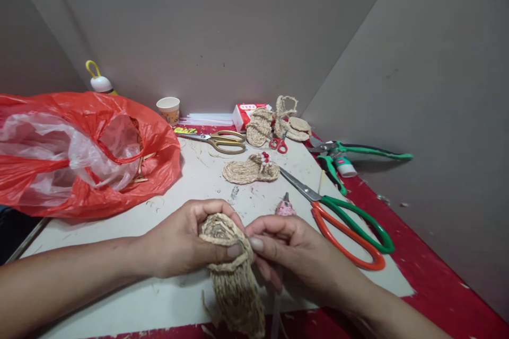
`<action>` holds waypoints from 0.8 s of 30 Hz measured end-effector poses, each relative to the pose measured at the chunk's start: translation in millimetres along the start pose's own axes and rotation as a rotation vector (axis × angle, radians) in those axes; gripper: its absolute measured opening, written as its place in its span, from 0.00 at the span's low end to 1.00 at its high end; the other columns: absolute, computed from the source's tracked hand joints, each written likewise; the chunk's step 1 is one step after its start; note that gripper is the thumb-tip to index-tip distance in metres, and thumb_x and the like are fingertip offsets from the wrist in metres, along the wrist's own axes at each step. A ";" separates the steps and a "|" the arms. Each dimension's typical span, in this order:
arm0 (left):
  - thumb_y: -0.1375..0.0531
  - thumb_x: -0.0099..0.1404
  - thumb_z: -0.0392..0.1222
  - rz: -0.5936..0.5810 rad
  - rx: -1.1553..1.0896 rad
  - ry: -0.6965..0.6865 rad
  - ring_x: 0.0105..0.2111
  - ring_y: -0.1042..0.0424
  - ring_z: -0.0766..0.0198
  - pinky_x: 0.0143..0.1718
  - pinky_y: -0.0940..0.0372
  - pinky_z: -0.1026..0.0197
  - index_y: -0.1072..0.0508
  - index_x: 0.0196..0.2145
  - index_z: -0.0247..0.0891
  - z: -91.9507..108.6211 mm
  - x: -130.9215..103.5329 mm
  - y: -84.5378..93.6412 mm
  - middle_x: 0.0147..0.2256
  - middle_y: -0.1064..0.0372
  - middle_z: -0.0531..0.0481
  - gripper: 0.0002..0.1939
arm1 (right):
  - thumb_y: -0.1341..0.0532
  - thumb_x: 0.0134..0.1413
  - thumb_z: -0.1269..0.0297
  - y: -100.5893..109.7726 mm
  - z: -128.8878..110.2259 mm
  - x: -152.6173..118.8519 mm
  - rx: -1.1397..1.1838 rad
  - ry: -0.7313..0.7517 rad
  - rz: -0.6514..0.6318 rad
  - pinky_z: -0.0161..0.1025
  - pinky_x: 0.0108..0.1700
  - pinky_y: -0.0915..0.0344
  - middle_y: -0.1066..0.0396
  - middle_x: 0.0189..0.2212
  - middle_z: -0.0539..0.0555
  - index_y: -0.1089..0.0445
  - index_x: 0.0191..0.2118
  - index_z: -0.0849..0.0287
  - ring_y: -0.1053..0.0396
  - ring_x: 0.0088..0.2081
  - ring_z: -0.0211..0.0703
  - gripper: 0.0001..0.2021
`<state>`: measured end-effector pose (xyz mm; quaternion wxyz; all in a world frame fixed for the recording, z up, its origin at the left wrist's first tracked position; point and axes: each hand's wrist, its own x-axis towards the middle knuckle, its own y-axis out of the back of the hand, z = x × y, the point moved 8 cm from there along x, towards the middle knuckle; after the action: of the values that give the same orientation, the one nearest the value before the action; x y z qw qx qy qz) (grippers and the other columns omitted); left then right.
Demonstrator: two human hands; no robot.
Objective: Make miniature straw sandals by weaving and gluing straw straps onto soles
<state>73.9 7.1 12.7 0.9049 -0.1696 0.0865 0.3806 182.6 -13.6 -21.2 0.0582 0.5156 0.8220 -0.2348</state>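
In front of me my left hand [199, 241] is closed around a woven straw slipper [238, 296], its thumb lying across the braided strap and its fingers behind. The slipper's sole hangs down toward the table's front edge. My right hand [284, 246] pinches the right edge of the strap between thumb and fingertips. Whether a thin strand is also between those fingers is hidden. Just beyond the right hand shows a pink glue gun [285, 206] with a dark nozzle, mostly covered by that hand. A finished-looking straw slipper with red and white beads [250, 170] lies farther back.
Large scissors with green and orange handles [345, 228] lie right. Gold-handled scissors [225, 141], small red scissors [279, 144], several straw pieces [258, 127] and a paper cup [168, 111] are behind. A red plastic bag [159, 169] fills the left; green-handled pruners [366, 150] are far right.
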 end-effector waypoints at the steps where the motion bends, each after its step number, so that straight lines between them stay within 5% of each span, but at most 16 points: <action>1: 0.34 0.56 0.38 0.028 -0.029 -0.007 0.27 0.35 0.71 0.31 0.41 0.67 0.31 0.34 0.33 -0.3 0.9 2.9 0.29 0.30 0.52 0.11 | 0.35 0.52 0.55 3.2 -2.8 -0.7 -0.038 0.028 0.046 0.26 0.20 0.42 0.30 0.21 0.47 0.29 0.35 0.62 0.39 0.17 0.28 0.13; 7: 0.35 0.54 0.36 0.231 -0.115 -0.006 0.27 0.36 0.70 0.32 0.43 0.65 0.31 0.38 0.34 -1.4 5.6 19.9 0.27 0.32 0.54 0.14 | 0.38 0.55 0.62 17.1 -31.9 -18.1 -0.452 0.377 0.410 0.32 0.25 0.34 0.28 0.31 0.52 0.31 0.45 0.57 0.32 0.25 0.36 0.11; 12: 0.37 0.50 0.31 0.138 -0.197 0.100 0.26 0.36 0.69 0.32 0.44 0.64 0.32 0.43 0.35 -9.2 7.2 10.2 0.26 0.32 0.54 0.20 | 0.41 0.55 0.76 -23.4 -46.3 -32.1 -1.111 0.882 0.297 0.35 0.33 0.31 0.28 0.33 0.54 0.31 0.44 0.55 0.28 0.33 0.41 0.13; 16: 0.35 0.52 0.38 0.070 -0.260 0.070 0.33 0.32 0.64 0.38 0.40 0.60 0.32 0.47 0.34 -7.3 5.3 8.4 0.33 0.30 0.48 0.24 | 0.44 0.57 0.77 -24.5 -46.4 -31.2 -1.246 0.902 0.347 0.35 0.33 0.32 0.28 0.30 0.54 0.32 0.39 0.57 0.28 0.32 0.41 0.09; 21: 0.30 0.46 0.35 0.020 -0.017 -0.004 0.41 0.31 0.58 0.42 0.38 0.58 0.54 0.63 0.46 -8.8 -0.2 -0.4 0.43 0.31 0.48 0.53 | 0.44 0.56 0.75 -21.4 -56.6 -38.9 -1.269 0.931 0.498 0.33 0.31 0.31 0.27 0.28 0.53 0.34 0.38 0.57 0.28 0.29 0.40 0.06; 24: 0.36 0.52 0.30 0.146 0.058 -0.136 0.43 0.33 0.59 0.45 0.38 0.59 0.47 0.61 0.42 -6.9 -0.7 0.6 0.42 0.31 0.49 0.42 | 0.44 0.57 0.74 -21.8 -55.1 -38.1 -1.279 0.920 0.494 0.33 0.30 0.32 0.27 0.28 0.53 0.35 0.38 0.57 0.28 0.28 0.39 0.06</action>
<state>72.7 4.4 6.4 0.8831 -0.1104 0.0482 0.4535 189.1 -28.1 47.5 0.0480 0.5936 0.6014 0.5326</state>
